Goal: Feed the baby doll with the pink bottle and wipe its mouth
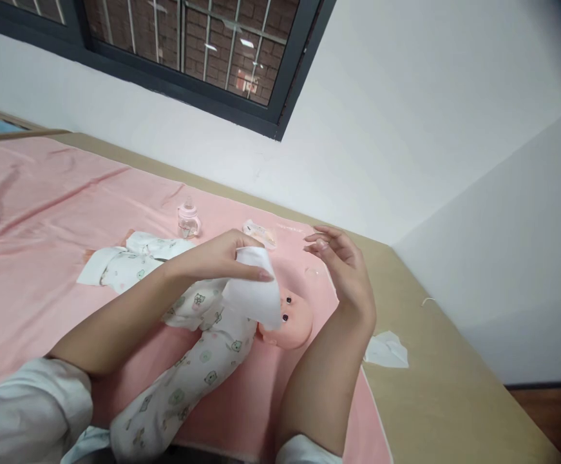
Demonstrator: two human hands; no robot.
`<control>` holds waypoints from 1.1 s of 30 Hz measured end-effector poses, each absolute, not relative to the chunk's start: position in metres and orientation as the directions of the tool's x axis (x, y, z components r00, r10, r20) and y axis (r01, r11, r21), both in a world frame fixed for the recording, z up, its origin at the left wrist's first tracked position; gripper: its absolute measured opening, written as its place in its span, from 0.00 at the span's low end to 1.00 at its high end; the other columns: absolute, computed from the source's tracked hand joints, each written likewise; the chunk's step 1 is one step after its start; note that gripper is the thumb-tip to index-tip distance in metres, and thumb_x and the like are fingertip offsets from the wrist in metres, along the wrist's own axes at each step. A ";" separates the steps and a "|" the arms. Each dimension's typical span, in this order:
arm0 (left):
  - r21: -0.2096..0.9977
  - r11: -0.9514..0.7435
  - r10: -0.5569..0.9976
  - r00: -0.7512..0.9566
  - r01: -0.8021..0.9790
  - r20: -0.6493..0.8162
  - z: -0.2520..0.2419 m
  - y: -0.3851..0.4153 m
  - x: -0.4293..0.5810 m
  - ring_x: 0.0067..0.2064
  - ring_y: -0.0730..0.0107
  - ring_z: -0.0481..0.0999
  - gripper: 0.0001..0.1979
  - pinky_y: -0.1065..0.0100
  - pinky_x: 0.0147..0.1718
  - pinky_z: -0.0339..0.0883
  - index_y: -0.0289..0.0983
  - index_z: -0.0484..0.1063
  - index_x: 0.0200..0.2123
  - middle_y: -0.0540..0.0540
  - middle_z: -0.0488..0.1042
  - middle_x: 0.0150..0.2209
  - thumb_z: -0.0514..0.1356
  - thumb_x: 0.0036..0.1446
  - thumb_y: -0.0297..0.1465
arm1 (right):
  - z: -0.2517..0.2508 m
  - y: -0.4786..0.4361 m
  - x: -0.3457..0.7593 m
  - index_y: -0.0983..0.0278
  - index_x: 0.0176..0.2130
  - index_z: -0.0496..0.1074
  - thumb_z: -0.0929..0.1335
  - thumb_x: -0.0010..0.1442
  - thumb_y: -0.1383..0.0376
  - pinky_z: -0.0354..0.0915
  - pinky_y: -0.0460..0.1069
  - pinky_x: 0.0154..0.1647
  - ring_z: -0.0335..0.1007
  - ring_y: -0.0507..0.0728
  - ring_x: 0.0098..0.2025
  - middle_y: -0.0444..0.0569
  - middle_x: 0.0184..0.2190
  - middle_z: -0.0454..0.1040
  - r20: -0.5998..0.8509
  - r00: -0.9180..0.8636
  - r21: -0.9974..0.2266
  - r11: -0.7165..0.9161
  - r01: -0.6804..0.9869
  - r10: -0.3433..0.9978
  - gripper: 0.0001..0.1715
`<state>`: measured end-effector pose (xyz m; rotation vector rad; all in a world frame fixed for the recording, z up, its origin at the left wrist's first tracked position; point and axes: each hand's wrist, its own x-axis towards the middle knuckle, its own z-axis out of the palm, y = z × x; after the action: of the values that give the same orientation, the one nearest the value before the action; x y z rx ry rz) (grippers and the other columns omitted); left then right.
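My left hand (241, 258) pinches a white tissue (254, 293) between thumb and fingers. The tissue hangs over the lower face and chest of a baby doll, so the doll's mouth is hidden. The doll's head (295, 325) shows two dark eyes and points to the right. It lies on its back in white printed pajamas (222, 338), legs stretching to the left. To the right of the head, my right hand (342, 264) is raised, its fingers loosely bent and apart from the thumb. Nothing shows in it.
A pink-topped baby bottle (189, 220) stands beyond the doll's legs. Near it lies a small clear packet (259, 233). Pink sheeting (58, 212) covers much of the wooden table (429, 393). Another white tissue (387, 350) lies at the right, and a wall with a window (188, 51) rises behind.
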<state>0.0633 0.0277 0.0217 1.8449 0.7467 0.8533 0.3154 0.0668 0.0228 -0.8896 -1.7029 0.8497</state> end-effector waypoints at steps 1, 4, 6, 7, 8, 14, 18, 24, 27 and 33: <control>0.904 -0.375 0.788 0.584 0.207 0.193 0.017 0.031 0.066 0.27 0.72 0.67 0.14 0.72 0.23 0.58 0.34 0.70 0.26 0.52 0.66 0.24 0.65 0.50 0.39 | 0.017 0.073 0.322 0.56 0.48 0.70 0.69 0.58 0.55 0.68 0.54 0.51 0.71 0.53 0.41 0.47 0.42 0.74 0.407 -0.227 -0.882 0.446 0.155 0.885 0.19; 0.839 -0.406 0.785 0.608 0.361 0.118 0.003 0.041 0.078 0.25 0.74 0.64 0.14 0.73 0.22 0.54 0.35 0.67 0.22 0.54 0.63 0.21 0.64 0.49 0.39 | -0.006 0.091 0.340 0.57 0.48 0.71 0.70 0.56 0.54 0.67 0.55 0.52 0.72 0.53 0.39 0.47 0.42 0.75 0.266 -0.233 -0.949 0.296 0.106 0.935 0.21; 0.806 -0.420 0.787 0.610 0.417 0.094 -0.005 0.044 0.087 0.25 0.74 0.63 0.14 0.73 0.22 0.53 0.35 0.65 0.21 0.54 0.62 0.20 0.63 0.48 0.37 | -0.024 0.103 0.349 0.57 0.48 0.70 0.71 0.55 0.54 0.67 0.55 0.53 0.72 0.52 0.39 0.47 0.42 0.75 0.170 -0.251 -0.980 0.190 0.059 0.953 0.22; 0.792 -0.422 0.791 0.606 0.440 0.085 -0.008 0.044 0.091 0.25 0.74 0.63 0.14 0.73 0.22 0.53 0.35 0.64 0.20 0.54 0.62 0.20 0.63 0.48 0.37 | -0.034 0.108 0.352 0.58 0.48 0.70 0.71 0.54 0.54 0.66 0.55 0.53 0.72 0.52 0.39 0.47 0.42 0.75 0.121 -0.266 -0.990 0.136 0.037 0.956 0.23; 0.781 -0.420 0.798 0.597 0.462 0.076 -0.009 0.044 0.094 0.25 0.74 0.63 0.14 0.72 0.22 0.52 0.35 0.63 0.20 0.54 0.62 0.20 0.62 0.48 0.36 | -0.045 0.113 0.355 0.58 0.49 0.70 0.71 0.53 0.54 0.67 0.54 0.53 0.72 0.52 0.39 0.47 0.42 0.76 0.080 -0.276 -0.996 0.087 0.014 0.958 0.24; 0.730 -0.410 0.813 0.582 0.547 0.020 -0.008 0.035 0.104 0.24 0.73 0.60 0.15 0.71 0.23 0.50 0.37 0.59 0.19 0.54 0.60 0.19 0.61 0.48 0.36 | -0.104 0.133 0.355 0.61 0.48 0.71 0.71 0.54 0.57 0.68 0.56 0.53 0.75 0.54 0.41 0.50 0.42 0.77 -0.052 -0.299 -0.977 -0.110 -0.181 0.953 0.22; 0.651 -0.459 0.819 0.571 0.605 0.046 -0.007 0.029 0.106 0.25 0.72 0.61 0.14 0.69 0.24 0.50 0.37 0.58 0.18 0.53 0.61 0.20 0.60 0.50 0.33 | -0.124 0.139 0.352 0.62 0.47 0.71 0.71 0.55 0.58 0.67 0.57 0.55 0.76 0.55 0.43 0.51 0.43 0.78 -0.109 -0.302 -0.960 -0.179 -0.214 0.947 0.21; 0.572 -0.487 0.817 0.575 0.660 0.033 -0.008 0.027 0.110 0.24 0.73 0.61 0.14 0.70 0.24 0.50 0.36 0.58 0.18 0.53 0.61 0.19 0.59 0.50 0.32 | -0.129 0.141 0.350 0.62 0.44 0.73 0.72 0.53 0.58 0.65 0.55 0.59 0.76 0.56 0.45 0.51 0.43 0.78 -0.132 -0.267 -0.955 -0.195 -0.224 0.955 0.19; 0.563 -0.481 0.822 0.569 0.673 0.022 -0.007 0.026 0.110 0.23 0.74 0.60 0.14 0.71 0.24 0.50 0.36 0.58 0.18 0.53 0.61 0.19 0.59 0.50 0.32 | -0.129 0.141 0.349 0.62 0.43 0.73 0.73 0.52 0.59 0.65 0.54 0.58 0.76 0.56 0.45 0.52 0.42 0.78 -0.148 -0.249 -0.949 -0.209 -0.237 0.957 0.18; 0.476 -0.531 0.821 0.565 0.701 0.085 -0.010 0.028 0.108 0.25 0.71 0.63 0.13 0.70 0.24 0.49 0.37 0.56 0.19 0.52 0.62 0.19 0.57 0.50 0.30 | -0.131 0.141 0.348 0.62 0.43 0.72 0.72 0.53 0.62 0.67 0.53 0.58 0.76 0.55 0.44 0.50 0.40 0.78 -0.154 -0.222 -0.950 -0.206 -0.236 0.963 0.16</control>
<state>0.1079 0.0283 -0.0096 2.4108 1.2343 0.4231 0.3477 0.1415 -0.1307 -1.0385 -1.0612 1.6048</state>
